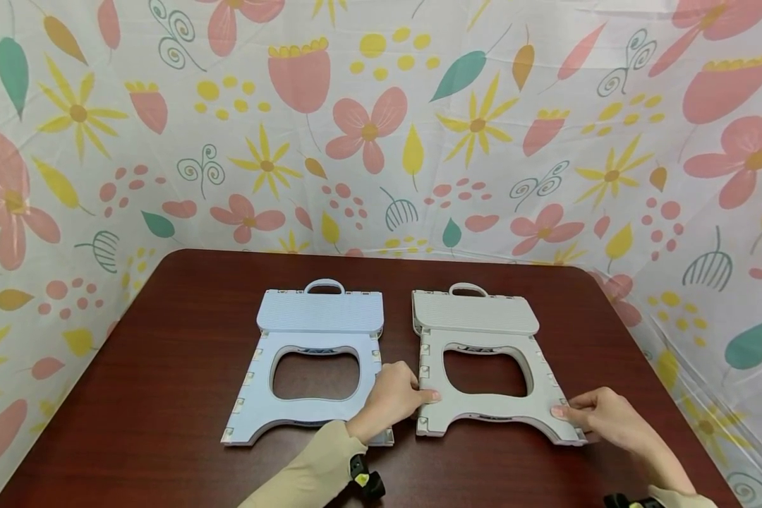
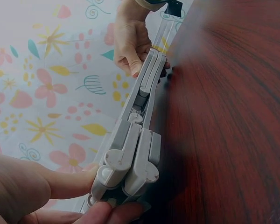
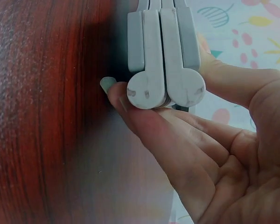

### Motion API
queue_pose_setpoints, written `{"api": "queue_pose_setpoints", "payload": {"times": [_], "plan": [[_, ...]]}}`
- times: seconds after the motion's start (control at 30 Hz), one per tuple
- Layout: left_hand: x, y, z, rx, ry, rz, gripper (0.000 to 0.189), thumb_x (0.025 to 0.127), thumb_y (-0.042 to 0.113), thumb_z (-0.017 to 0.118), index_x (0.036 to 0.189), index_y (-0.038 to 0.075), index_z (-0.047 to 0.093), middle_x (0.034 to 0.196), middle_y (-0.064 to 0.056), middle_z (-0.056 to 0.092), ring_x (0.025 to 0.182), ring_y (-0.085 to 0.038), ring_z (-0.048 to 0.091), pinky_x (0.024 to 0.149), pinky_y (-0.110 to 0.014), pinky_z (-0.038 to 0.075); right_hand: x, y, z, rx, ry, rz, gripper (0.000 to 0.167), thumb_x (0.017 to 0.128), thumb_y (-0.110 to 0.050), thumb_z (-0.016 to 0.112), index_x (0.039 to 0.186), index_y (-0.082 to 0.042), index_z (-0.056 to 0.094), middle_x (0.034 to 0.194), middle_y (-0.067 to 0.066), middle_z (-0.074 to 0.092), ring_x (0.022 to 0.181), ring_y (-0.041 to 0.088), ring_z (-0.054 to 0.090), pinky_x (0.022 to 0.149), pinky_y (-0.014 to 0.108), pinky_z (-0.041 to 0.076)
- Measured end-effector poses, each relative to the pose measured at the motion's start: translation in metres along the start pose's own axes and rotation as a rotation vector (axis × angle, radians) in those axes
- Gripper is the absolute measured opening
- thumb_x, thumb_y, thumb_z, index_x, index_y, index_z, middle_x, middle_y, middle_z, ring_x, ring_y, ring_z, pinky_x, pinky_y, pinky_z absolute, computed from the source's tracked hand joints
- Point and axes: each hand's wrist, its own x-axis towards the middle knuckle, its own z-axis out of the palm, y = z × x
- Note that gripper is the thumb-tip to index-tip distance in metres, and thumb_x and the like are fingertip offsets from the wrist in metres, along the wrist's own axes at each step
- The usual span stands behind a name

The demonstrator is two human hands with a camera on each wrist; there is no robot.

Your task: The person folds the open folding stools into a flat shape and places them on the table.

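Note:
A grey-white folding step stool lies folded flat on the table, its carry handle toward the far edge. My left hand grips its left edge, thumb on top and fingertips under the side, as the left wrist view shows. At the lower right corner, my right hand pinches the stool leg. In the right wrist view, the thumb of that hand is on one side of the folded leg end, with fingers curled under it. A pale blue folding step stool lies folded to the left, partly covered by my left hand and forearm.
The dark red-brown wooden table carries both stools, which lie side by side with a narrow gap. A flower-patterned cloth hangs behind the table and along its sides.

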Motion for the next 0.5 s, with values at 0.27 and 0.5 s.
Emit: {"api": "queue_pose_setpoints", "payload": {"times": [0.27,0.5], "plan": [[0.0002,0.0010,0.0005,-0.003,-0.002,-0.025,0.050,0.079,0.030,0.080,0.041,0.009,0.054,0.032,0.005,0.039,0.029,-0.004,0.036,0.035,-0.018,0.021,-0.0031,-0.0018,0.0024,-0.039,0.065,-0.003,0.051,0.088,-0.041,0.069,0.107,0.006,0.070,0.086,0.009,0.074,0.069,0.015,0.069,0.062,0.031,0.056],[0.0000,0.0007,0.0007,0.000,0.007,-0.017,0.053,0.078,0.029,0.081,0.039,0.013,0.048,0.032,0.005,0.038,0.028,-0.003,0.035,0.035,-0.017,0.020,-0.0045,-0.0012,0.0041,-0.096,0.096,-0.018,0.039,0.085,-0.046,0.071,0.091,-0.008,0.075,0.067,0.000,0.068,0.064,0.014,0.066,0.059,0.029,0.052]]}}
